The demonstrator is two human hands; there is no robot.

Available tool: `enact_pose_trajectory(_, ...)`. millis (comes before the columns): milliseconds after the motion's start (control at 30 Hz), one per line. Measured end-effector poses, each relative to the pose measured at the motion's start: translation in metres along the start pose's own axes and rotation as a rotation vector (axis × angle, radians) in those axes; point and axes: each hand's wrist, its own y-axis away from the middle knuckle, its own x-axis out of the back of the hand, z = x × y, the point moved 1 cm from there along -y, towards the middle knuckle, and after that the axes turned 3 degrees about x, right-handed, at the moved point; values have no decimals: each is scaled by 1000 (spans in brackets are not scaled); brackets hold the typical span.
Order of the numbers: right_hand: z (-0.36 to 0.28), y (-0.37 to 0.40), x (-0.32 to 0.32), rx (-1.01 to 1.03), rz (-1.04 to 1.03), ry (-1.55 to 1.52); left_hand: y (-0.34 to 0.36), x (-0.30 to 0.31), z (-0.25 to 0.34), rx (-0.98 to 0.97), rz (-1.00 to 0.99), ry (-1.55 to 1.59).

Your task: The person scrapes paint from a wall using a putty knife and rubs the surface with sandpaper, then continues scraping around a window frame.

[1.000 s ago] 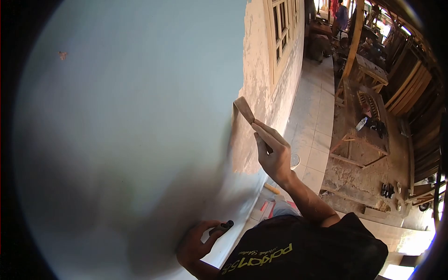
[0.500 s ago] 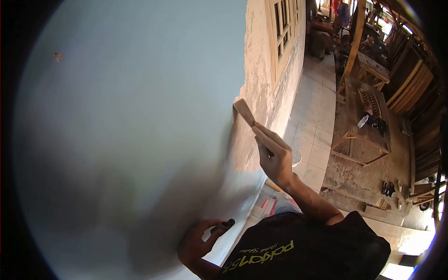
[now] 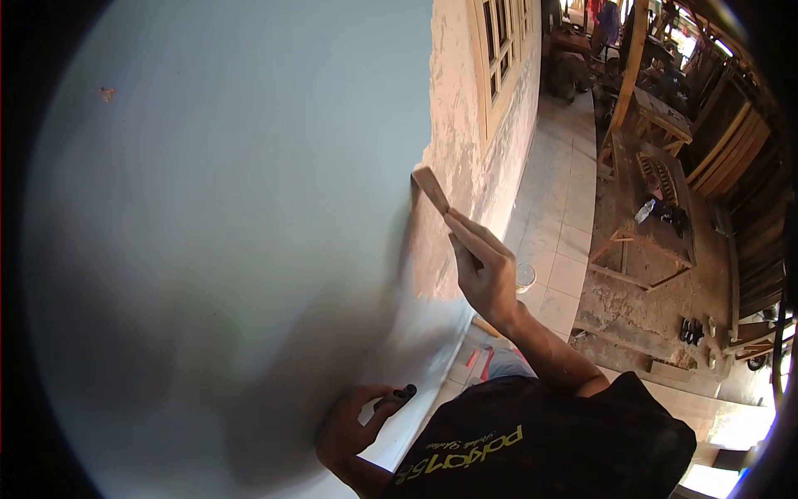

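Observation:
My right hand (image 3: pixel 489 279) is closed around a flat-bladed scraper (image 3: pixel 431 190). The blade's tip meets the wall at the ragged edge between the light blue paint (image 3: pixel 316 150) and the bare, patchy plaster (image 3: pixel 455 108). Lower down, my left hand (image 3: pixel 353 424) is close to the shaded blue wall, its fingers curled round a short dark object with a rounded black end (image 3: pixel 405 393). What kind of thing this is, I cannot make out.
A framed window (image 3: pixel 501 50) is set in the plastered wall. Beyond the tiled walkway (image 3: pixel 553 200) stand wooden tables (image 3: pixel 623 229) with a bottle (image 3: pixel 644 210) on one. A white bucket (image 3: pixel 524 277) stands behind my right hand; shoes (image 3: pixel 692 331) lie further right.
The scraper and my right hand have shifted very slightly up and left in view, with the whole scene shifting a little too. Both hands keep their grip.

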Motion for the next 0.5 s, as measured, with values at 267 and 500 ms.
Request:
enact_pose_trajectory(267,2,1,3,-40,-23,-42,2,-1,0,68,-11,-15)
enact_pose_trajectory(500,10,-5,-4,-20,8,-41,2,-1,-8,55,13,-76)
